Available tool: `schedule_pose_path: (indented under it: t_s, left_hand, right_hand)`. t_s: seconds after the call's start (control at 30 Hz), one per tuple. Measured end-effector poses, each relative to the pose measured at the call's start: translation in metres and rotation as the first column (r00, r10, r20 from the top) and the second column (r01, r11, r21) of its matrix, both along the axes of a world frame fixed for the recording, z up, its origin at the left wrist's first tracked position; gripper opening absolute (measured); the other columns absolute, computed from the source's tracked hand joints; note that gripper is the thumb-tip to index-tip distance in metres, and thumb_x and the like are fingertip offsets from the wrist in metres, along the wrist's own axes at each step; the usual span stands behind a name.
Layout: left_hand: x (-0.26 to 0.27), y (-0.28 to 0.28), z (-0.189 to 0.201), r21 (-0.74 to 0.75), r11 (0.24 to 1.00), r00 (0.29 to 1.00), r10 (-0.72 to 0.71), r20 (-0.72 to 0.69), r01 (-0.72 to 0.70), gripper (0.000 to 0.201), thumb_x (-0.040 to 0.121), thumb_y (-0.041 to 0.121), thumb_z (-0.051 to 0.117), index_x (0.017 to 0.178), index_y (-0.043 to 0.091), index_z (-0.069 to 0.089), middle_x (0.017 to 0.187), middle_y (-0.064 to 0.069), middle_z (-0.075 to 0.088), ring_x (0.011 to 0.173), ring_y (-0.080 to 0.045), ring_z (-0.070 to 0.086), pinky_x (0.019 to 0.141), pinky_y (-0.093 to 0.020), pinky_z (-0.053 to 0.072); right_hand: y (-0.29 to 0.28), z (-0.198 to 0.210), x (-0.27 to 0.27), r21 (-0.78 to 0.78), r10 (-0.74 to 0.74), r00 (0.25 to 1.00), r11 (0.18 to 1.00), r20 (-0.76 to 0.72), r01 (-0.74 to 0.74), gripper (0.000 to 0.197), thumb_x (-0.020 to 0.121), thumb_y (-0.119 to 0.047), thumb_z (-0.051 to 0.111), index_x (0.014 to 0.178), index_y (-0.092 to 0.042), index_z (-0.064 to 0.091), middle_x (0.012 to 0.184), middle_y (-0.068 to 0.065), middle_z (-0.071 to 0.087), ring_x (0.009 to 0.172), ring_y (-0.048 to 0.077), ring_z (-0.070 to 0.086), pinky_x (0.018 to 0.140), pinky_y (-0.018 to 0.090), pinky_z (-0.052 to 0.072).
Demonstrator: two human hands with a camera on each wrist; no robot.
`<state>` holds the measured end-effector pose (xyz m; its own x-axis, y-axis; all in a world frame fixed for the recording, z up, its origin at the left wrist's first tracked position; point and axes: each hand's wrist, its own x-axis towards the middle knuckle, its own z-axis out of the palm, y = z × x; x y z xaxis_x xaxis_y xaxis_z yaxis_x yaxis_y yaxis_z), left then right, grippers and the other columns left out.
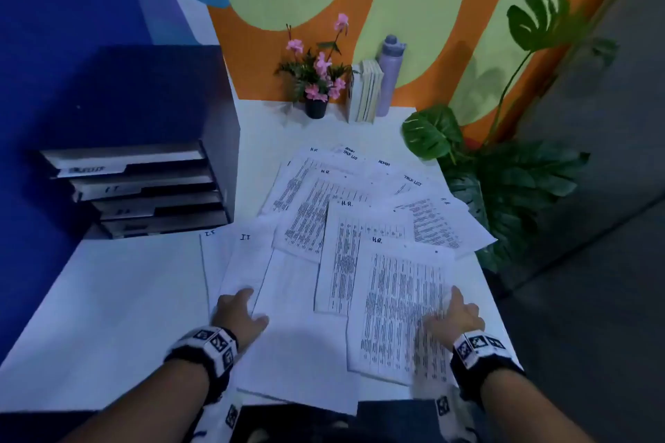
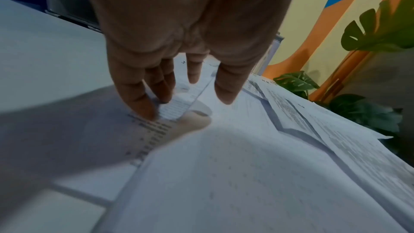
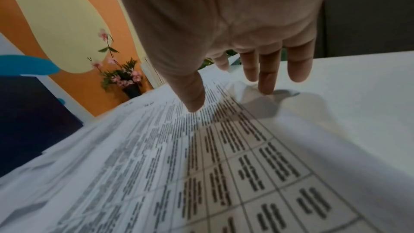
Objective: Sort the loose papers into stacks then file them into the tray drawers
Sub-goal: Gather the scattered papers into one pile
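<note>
Fingers of both hands spread flat: left hand [image 1: 239, 313] presses the IT sheets [image 1: 248, 262], right hand [image 1: 457, 315] rests on the near HR sheet [image 1: 399, 302]. Papers [image 1: 345, 212] lie fanned loose across the bench [image 1: 108, 298], no stacks yet. Tray drawers [image 1: 144, 187] far left, nothing filed as far as visible. Early stage.

"H.R." is handwritten at the head of several printed table sheets [image 1: 399, 302]. "I.T." is written on two sheets [image 1: 244, 262] at the left. "ADMIN" and "TASK LIST" are read on the far sheets [image 1: 396, 173]. "I.T." is marked on the second tray drawer [image 1: 144, 185]; the other drawer labels are illegible.
</note>
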<state>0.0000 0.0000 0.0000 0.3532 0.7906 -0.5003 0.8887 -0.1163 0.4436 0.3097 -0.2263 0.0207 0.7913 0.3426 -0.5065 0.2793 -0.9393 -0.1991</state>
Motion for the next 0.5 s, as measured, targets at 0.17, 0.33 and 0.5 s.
schedule_pose_path:
  t_s: [0.17, 0.33, 0.5]
  left_hand:
    - [0.011, -0.012, 0.001, -0.011, 1.0, 0.997, 0.008, 0.083, -0.007, 0.064, 0.076, 0.024, 0.068, 0.136, 0.021, 0.044, 0.13, -0.014, 0.046, 0.117, -0.029, 0.054, 0.099, -0.03, 0.044]
    - [0.011, -0.013, -0.005, -0.018, 1.0, 0.991, 0.024, 0.133, -0.022, 0.047, 0.084, 0.003, 0.057, 0.13, 0.01, 0.056, 0.127, -0.012, 0.057, 0.115, -0.025, 0.057, 0.097, -0.025, 0.041]
    - [0.003, -0.011, -0.006, 0.017, 0.987, 0.975, 0.157, 0.155, -0.161, 0.039, 0.085, 0.011, 0.061, 0.123, 0.013, 0.062, 0.114, -0.007, 0.064, 0.109, -0.024, 0.061, 0.097, -0.029, 0.045]
  right_hand:
    - [0.011, -0.012, -0.004, -0.005, -0.024, 0.999, 1.0, -0.032, 0.024, 0.104, 0.083, -0.037, 0.065, 0.151, -0.025, -0.014, 0.147, 0.017, 0.033, 0.131, 0.037, 0.041, 0.108, 0.047, 0.037]
    - [0.024, -0.014, -0.001, 0.185, -0.094, 0.993, 0.977, -0.066, 0.104, 0.086, 0.088, -0.015, 0.056, 0.151, -0.022, -0.002, 0.135, 0.02, 0.052, 0.117, 0.037, 0.057, 0.099, 0.045, 0.047]
    - [0.047, 0.004, 0.011, 0.324, -0.009, 0.999, 0.946, 0.05, -0.008, 0.015, 0.095, -0.017, 0.053, 0.093, -0.002, 0.053, 0.094, 0.018, 0.061, 0.086, 0.033, 0.061, 0.076, 0.035, 0.049]
